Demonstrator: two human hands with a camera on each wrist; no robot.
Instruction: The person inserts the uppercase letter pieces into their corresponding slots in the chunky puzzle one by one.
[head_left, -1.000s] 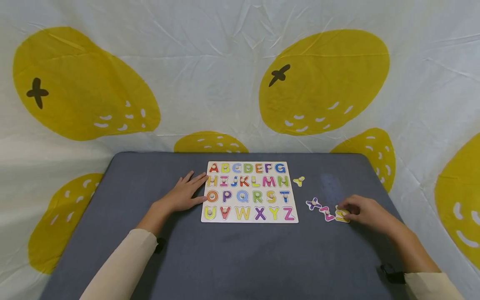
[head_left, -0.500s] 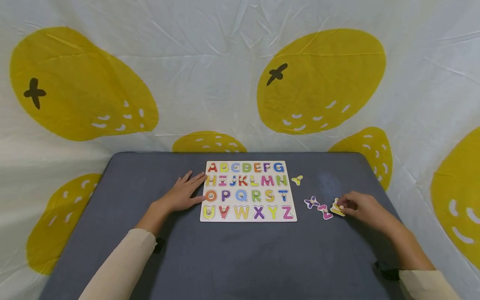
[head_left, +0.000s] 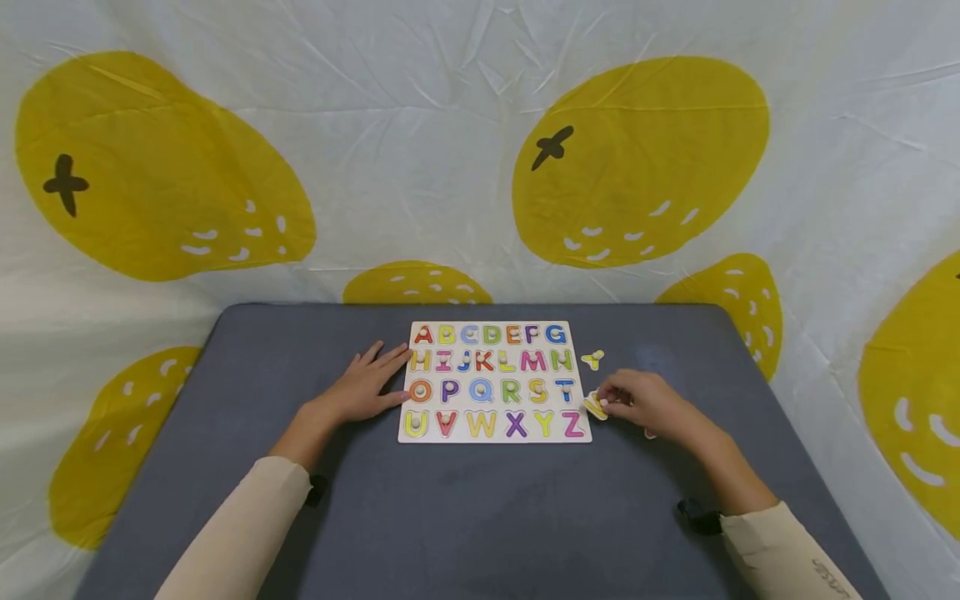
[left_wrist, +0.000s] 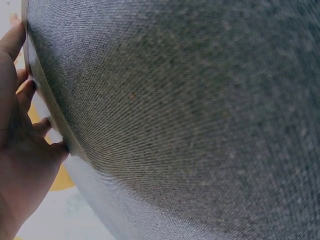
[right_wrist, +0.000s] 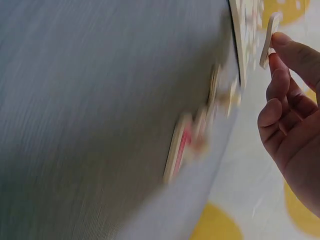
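An alphabet puzzle board point(head_left: 491, 440) lies flat on the dark grey table, with knobbed letters in most of its places. W, X, Y and Z in the bottom row show no knobs. My left hand point(head_left: 362, 387) rests with spread fingers against the board's left edge. Just off its lower right side, my right hand point(head_left: 648, 404) pinches a yellow letter piece, W-shaped in the earlier frames, point(head_left: 596, 406) by its knob. That piece point(right_wrist: 270, 41) is held up off the table in the right wrist view, seen edge-on.
A yellow Y piece point(head_left: 592, 360) lies right of the board. A pink-edged piece point(right_wrist: 177, 150) sits on the table, blurred in the right wrist view; my right hand mostly covers it in the head view. A patterned cloth point(head_left: 450, 167) hangs behind the table.
My right hand has picked up the yellow W from the right end of the loose pieces and carried it left to the board's edge. The left hand stays in place.
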